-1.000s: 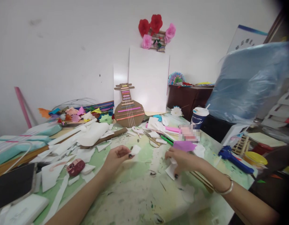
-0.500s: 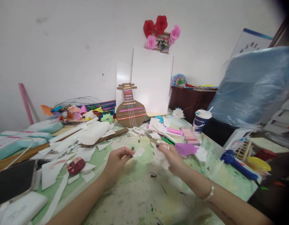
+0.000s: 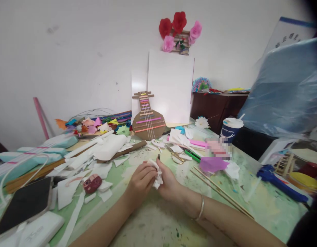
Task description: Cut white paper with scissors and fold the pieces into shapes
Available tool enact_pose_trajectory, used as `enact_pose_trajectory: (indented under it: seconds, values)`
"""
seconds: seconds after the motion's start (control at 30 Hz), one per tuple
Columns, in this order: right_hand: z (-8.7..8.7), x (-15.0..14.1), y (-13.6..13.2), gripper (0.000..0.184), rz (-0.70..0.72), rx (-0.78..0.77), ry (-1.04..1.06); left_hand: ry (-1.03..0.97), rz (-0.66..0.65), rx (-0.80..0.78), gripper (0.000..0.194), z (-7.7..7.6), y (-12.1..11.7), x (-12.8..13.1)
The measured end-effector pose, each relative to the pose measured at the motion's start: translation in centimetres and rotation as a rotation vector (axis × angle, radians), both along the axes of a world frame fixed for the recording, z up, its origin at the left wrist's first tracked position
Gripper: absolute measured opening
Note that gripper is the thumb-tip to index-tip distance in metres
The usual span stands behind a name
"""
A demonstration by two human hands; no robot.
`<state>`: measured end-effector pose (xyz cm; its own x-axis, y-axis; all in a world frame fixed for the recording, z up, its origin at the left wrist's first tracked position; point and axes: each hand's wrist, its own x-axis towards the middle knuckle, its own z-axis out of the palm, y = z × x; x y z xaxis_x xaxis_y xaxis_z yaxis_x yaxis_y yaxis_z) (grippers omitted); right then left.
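Observation:
My left hand [image 3: 142, 179] and my right hand [image 3: 168, 181] meet over the middle of the green table [image 3: 158, 223]. Between their fingers they pinch a crumpled piece of white paper [image 3: 157, 177]. Both hands are closed on it, thumbs and fingertips pressed to the paper. A silver bangle sits on my right wrist. Gold-handled scissors [image 3: 175, 155] lie just beyond my hands. Thin wooden sticks [image 3: 220, 192] lie to the right of my right forearm.
White paper scraps [image 3: 101, 151] litter the left. A phone [image 3: 24, 206] and a white power bank lie near left. A cardboard string instrument [image 3: 148, 118] leans at the back wall. A paper cup [image 3: 230, 128], purple paper [image 3: 212, 164] and a blue glue gun [image 3: 276, 180] stand right.
My right hand has come left from the paper pile and joined my left hand at the centre. Both now grip the white paper together. The camera has shifted slightly.

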<state>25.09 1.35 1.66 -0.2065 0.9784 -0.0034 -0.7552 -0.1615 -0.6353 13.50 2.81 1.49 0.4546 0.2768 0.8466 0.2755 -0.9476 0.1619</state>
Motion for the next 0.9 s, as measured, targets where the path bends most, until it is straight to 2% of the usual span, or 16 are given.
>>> enact_pose_trajectory:
  seconds: [0.1, 0.17, 0.23, 0.3, 0.33, 0.4, 0.47, 0.53, 0.6, 0.73, 0.8, 0.9]
  values:
    - [-0.4, -0.1, 0.0, 0.022, -0.005, -0.124, 0.101, 0.119, 0.112, 0.104, 0.017, 0.0, 0.2, 0.0]
    - [-0.6, -0.1, 0.1, 0.019, -0.082, -0.117, 0.045, 0.184, 0.143, 0.144, 0.019, -0.1, 0.2, 0.1]
    - [-0.4, 0.6, 0.5, 0.019, -0.17, -0.059, -0.102, 0.234, 0.136, 0.142, 0.02, 0.0, 0.1, 0.1]
    - [0.4, 2.3, 1.5, 0.026, -0.297, 0.035, -0.367, 0.286, 0.115, 0.122, 0.032, 0.1, 0.1, -0.1]
    - [1.0, 3.6, 2.2, 0.028, -0.4, 0.089, -0.586, 0.303, 0.107, 0.117, 0.038, 0.2, 0.2, -0.3]
    - [2.3, 6.8, 3.8, 0.032, -0.637, 0.134, -1.284, 0.296, 0.113, 0.116, 0.045, 0.3, 0.5, -0.7]
    - [3.2, 10.0, 5.1, 0.036, -0.713, 0.118, -1.489, 0.255, 0.145, 0.108, 0.045, 0.2, 1.0, -1.2]
    - [3.4, 12.5, 5.8, 0.031, -0.708, 0.114, -1.65, 0.23, 0.17, 0.097, 0.043, 0.0, 1.6, -1.5]
    - [2.7, 13.8, 6.0, 0.028, -0.643, 0.122, -1.792, 0.22, 0.186, 0.092, 0.04, -0.4, 2.2, -1.6]
    - [0.8, 14.1, 5.9, 0.037, -0.543, 0.165, -1.962, 0.221, 0.227, 0.079, 0.037, -1.2, 2.9, -1.6]
    - [0.4, 14.0, 6.2, 0.03, -0.541, 0.187, -2.001, 0.222, 0.239, 0.067, 0.034, -1.5, 3.2, -1.7]
    - [0.7, 14.5, 6.6, 0.017, -0.603, 0.225, -2.011, 0.224, 0.243, 0.052, 0.032, -1.8, 3.7, -1.9]
